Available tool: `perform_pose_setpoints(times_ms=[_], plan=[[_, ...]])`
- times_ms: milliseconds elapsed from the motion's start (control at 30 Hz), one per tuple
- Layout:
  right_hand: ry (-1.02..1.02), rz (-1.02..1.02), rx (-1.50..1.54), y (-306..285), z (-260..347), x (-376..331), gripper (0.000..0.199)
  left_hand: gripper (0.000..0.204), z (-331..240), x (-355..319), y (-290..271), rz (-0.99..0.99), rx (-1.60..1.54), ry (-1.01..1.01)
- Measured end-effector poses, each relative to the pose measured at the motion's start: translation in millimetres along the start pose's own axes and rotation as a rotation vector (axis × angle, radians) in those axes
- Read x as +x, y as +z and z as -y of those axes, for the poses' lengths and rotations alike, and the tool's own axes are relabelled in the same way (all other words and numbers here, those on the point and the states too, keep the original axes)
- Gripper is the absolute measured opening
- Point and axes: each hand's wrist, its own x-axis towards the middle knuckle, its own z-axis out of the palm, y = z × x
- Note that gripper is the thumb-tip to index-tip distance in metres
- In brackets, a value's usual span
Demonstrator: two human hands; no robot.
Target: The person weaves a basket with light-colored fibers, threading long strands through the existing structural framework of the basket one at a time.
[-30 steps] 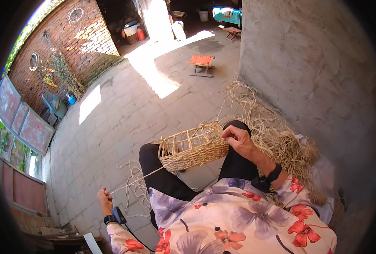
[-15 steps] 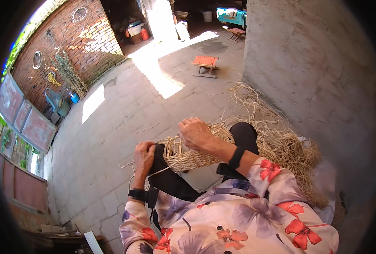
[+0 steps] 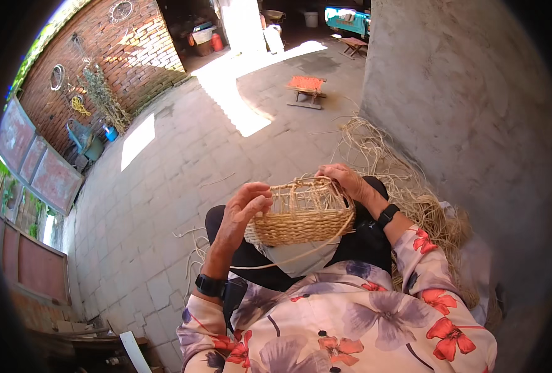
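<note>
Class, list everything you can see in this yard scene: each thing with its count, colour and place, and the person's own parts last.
basket: one, straw-coloured, half-woven, on the lap
straw strand: one, pale, looping below the basket
straw pile: one, tan, by the grey wall
stool: one, orange-topped, on the paving
brick wall: one, red, far left
left hand: one, at the basket's left end
right hand: one, on the basket's rim

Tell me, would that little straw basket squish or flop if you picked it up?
The half-woven basket probably feels light, being thin straw with open gaps. Its tightly woven lower band likely keeps its shape, while the loose upright strands on top look bendy. The long strand trailing below would surely flop.
</note>
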Motion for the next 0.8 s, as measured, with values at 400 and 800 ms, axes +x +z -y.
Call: perform_pose_setpoints(times_ms=[400,800], plan=[[-0.396,-0.516,-0.335,25,35,-23,0.027,0.037,26,-103,3,0.529,0.571,-0.315],[-0.093,-0.040,0.190,35,70,-144,0.024,0.032,-57,-31,-20,0.373,0.347,-0.359]])
